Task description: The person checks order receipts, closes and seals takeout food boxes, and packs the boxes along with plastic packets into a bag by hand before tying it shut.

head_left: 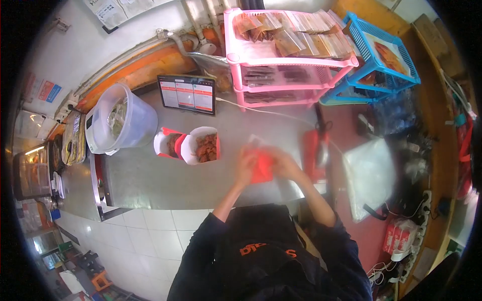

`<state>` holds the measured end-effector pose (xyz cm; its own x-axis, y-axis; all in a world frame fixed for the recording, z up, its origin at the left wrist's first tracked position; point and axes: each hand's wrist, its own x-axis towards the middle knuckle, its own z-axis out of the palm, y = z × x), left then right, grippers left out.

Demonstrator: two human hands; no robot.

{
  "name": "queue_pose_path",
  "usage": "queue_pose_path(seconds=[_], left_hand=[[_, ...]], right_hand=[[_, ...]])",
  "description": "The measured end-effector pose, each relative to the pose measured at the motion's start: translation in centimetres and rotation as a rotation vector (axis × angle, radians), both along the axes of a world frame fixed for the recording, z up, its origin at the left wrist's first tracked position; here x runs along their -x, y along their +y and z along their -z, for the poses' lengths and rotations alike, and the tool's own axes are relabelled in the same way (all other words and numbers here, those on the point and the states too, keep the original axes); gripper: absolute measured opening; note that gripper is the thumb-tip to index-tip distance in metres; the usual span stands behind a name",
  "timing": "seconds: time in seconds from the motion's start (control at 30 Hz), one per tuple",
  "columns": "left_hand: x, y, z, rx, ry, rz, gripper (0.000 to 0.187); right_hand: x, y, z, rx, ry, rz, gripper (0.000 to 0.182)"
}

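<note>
Both my hands are over the metal counter point(135, 185) in front of my body, on either side of a red packet or box point(262, 168) that is blurred by motion. My left hand point(246, 163) has its fingers closed on the red item's left side. From the other side, my right hand point(282, 164) grips its upper right edge. To the left of my hands stand two open red and white boxes; the nearer one point(201, 146) holds brown food pieces, and the other point(172, 144) sits against it.
Behind the boxes a tablet point(188, 94) stands upright. A clear plastic tub point(120, 119) is at the left. Pink shelves point(291, 61) and a blue rack point(376, 75) with packets stand at the back. A red stack point(315, 155) and a white plastic bag point(369, 175) lie to the right.
</note>
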<state>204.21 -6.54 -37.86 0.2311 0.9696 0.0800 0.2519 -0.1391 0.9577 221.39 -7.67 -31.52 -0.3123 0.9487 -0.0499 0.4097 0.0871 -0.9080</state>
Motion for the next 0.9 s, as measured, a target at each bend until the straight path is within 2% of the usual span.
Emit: queue_pose_path(seconds=[0.07,0.17,0.27,0.37,0.5,0.57,0.67,0.9], left_hand=[[-0.1,0.0,-0.1,0.015,-0.046,-0.018,0.007],[-0.1,0.1,0.5,0.021,-0.080,-0.024,0.008],[-0.3,0.2,-1.0,0.048,-0.119,0.021,0.008],[-0.3,0.3,-1.1,0.010,-0.057,0.046,0.009],[-0.3,0.4,-0.6,0.027,-0.042,0.051,0.009],[-0.3,0.5,-0.3,0.138,-0.189,0.017,0.009],[-0.2,0.7,-0.2,0.162,-0.187,0.031,0.008],[-0.1,0.6,-1.8,0.023,0.012,0.115,0.013]], right_hand=[[0.2,0.0,0.5,-0.175,0.008,-0.003,0.057],[0.2,-0.1,0.6,-0.077,0.021,-0.011,0.059],[0.0,-0.2,0.4,-0.036,0.051,-0.013,0.060],[0.0,-0.2,0.3,-0.005,0.063,-0.007,0.061],[0.0,-0.4,0.4,-0.045,0.019,-0.031,0.062],[0.2,-0.6,0.3,-0.030,0.056,-0.038,0.065],[0.5,-0.9,-0.5,0.117,0.078,-0.016,0.068],[0.4,-1.0,0.4,-0.022,0.033,-0.023,0.071]])
